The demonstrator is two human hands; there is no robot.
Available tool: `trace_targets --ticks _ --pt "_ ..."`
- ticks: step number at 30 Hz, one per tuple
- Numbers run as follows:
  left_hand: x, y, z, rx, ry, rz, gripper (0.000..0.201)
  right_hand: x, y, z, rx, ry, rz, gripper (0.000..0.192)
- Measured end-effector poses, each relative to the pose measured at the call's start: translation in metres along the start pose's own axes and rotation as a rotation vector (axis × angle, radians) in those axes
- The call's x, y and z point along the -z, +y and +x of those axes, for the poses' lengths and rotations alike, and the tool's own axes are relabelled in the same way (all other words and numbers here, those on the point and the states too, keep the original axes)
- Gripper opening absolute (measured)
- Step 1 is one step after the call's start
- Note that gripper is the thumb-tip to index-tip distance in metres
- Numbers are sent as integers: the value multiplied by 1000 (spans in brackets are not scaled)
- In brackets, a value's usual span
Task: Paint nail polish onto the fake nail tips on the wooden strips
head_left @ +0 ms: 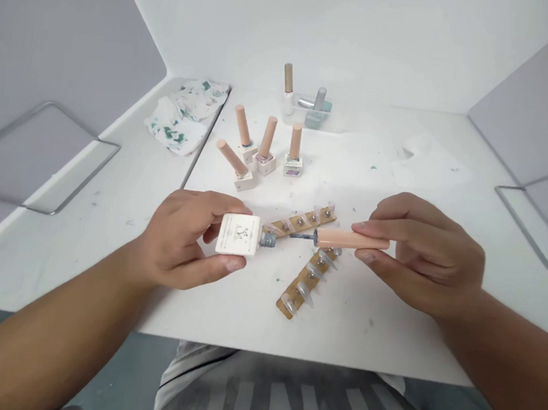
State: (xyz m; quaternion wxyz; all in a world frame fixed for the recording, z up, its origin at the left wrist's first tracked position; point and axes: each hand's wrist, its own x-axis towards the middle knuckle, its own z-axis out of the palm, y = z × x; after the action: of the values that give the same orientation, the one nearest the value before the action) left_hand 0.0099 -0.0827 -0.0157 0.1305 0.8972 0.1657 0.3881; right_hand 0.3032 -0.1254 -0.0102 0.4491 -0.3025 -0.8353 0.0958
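Observation:
My left hand [187,238] grips a square white nail polish bottle [239,234], tipped sideways with its open grey neck pointing right. A peach brush cap [351,240] lies level between the fingers of my right hand [426,250]; its thin brush tip points left toward the bottle's neck, a short gap away. Below and behind them, two tan strips of clear nail tips [302,280] rest on the white table [389,321] in a V shape.
Three polish bottles with peach caps [266,149] stand behind the strips, and more bottles [314,105] stand at the back. A stained cloth [185,117] lies at the back left. Metal wire frames [542,213] sit on both side edges.

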Motion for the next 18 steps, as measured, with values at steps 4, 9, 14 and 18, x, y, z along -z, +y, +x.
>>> trace_targets --ticks 4,9,14,18 --pt "1 1 2 -15 -5 16 29 -1 -1 -1 -14 14 7 33" --pt "2 3 4 -44 -44 47 27 -3 -2 0 9 3 19 30" --pt "2 6 6 -45 -63 42 25 -3 -1 1 44 -40 10 28" --pt "3 8 8 -36 -62 63 23 -3 0 1 51 -48 21 26"
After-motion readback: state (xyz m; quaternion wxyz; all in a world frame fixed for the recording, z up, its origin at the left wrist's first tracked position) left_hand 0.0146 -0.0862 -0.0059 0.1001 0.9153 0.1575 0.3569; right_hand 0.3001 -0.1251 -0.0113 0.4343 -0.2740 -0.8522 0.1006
